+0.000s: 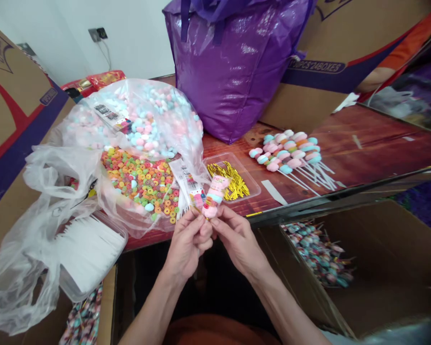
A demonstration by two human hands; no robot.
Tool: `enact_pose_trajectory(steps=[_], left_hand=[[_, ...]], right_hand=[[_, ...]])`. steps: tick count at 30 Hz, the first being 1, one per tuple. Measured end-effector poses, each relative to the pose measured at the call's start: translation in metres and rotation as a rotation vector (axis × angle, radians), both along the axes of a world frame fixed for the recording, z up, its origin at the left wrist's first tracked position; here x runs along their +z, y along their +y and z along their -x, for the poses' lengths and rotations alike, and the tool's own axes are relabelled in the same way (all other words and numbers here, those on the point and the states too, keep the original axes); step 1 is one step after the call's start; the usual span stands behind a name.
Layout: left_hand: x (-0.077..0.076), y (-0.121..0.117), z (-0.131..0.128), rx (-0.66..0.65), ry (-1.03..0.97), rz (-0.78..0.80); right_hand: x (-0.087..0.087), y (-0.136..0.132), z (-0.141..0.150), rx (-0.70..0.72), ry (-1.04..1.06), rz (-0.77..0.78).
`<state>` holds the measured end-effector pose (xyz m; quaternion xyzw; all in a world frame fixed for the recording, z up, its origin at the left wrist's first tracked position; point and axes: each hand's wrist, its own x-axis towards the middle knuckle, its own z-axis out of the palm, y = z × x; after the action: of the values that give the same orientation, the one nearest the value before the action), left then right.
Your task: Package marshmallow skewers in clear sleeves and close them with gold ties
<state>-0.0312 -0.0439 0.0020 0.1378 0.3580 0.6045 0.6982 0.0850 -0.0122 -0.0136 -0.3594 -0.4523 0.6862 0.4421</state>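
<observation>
- Just beyond the near edge of the table (348, 139), a person's left hand (189, 239) and right hand (239, 239) meet, fingers curled closed and thumbs pinching the lower end of a wrapped skewer (215, 195) of pink, blue and red sweets.
- The skewer stands tilted, its sweets above the fingertips; a thin gold strip shows at its base, though the overlapping fingers make it hard to tell which hand grips it.
- Below the table at right, an open carton (391, 258) contains a heap of wrapped sweets (319, 254); at lower left, more wrapped pieces (81, 316) fill another box.
- At the left, white sticks (86, 249) lie fanned in a clear tub (122, 237) beside a crumpled plastic bag (14, 282).
- Just past the hands, gold ties (233, 179) sit in a shallow clear tray (255, 192), with printed wrappers (187, 179) to its left.
- Colorful ring sweets (140, 182) spill across open plastic; behind them lies a large bag of pastel sweets (147, 129).
- To the right, unwrapped skewers (290, 151) rest in a cluster, sticks pointing toward the near edge.
- Farther back, a purple bag (233, 72) stands between printed cartons, while another person's orange sleeve (405, 48) shows at far right.
</observation>
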Motion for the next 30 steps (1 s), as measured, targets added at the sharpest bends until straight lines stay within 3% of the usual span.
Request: enact_pose_trajectory(steps=[3,6,8,11,15,17,20,22,24,28,30], left_hand=[[0.004,-0.003,0.008,-0.197,-0.211,0.033],[0.002,-0.005,0.009,-0.280,-0.216,0.046],[-0.001,-0.006,0.004,-0.224,-0.075,0.040],[-0.006,-0.008,-0.006,-0.031,0.197,-0.009],[-0.012,-0.014,-0.014,0.120,0.514,-0.095],[-0.012,-0.014,-0.013,0.155,0.563,-0.101],[-0.010,-0.010,-0.009,0.150,0.396,-0.009],[-0.007,-0.006,-0.004,0.110,0.195,0.091],[-0.003,-0.002,0.000,0.075,0.026,0.179],[0.001,-0.001,0.004,0.076,-0.123,0.265],[0.002,-0.002,0.002,0.078,-0.150,0.276]], right_hand=[[0.007,0.002,-0.011,0.110,-0.002,-0.055],[0.011,0.004,-0.019,0.176,-0.123,-0.201],[0.008,0.005,-0.021,0.148,-0.239,-0.304],[0.001,0.003,-0.019,0.058,-0.357,-0.380],[-0.002,0.000,-0.014,0.015,-0.332,-0.283],[0.001,0.000,-0.012,0.045,-0.272,-0.172],[0.005,0.001,-0.010,0.151,-0.110,0.040],[0.005,-0.001,-0.010,0.136,-0.088,0.046],[0.003,-0.003,-0.011,0.027,-0.197,-0.145],[-0.003,-0.004,-0.016,-0.200,-0.475,-0.867],[-0.005,-0.002,-0.017,-0.260,-0.567,-1.124]])
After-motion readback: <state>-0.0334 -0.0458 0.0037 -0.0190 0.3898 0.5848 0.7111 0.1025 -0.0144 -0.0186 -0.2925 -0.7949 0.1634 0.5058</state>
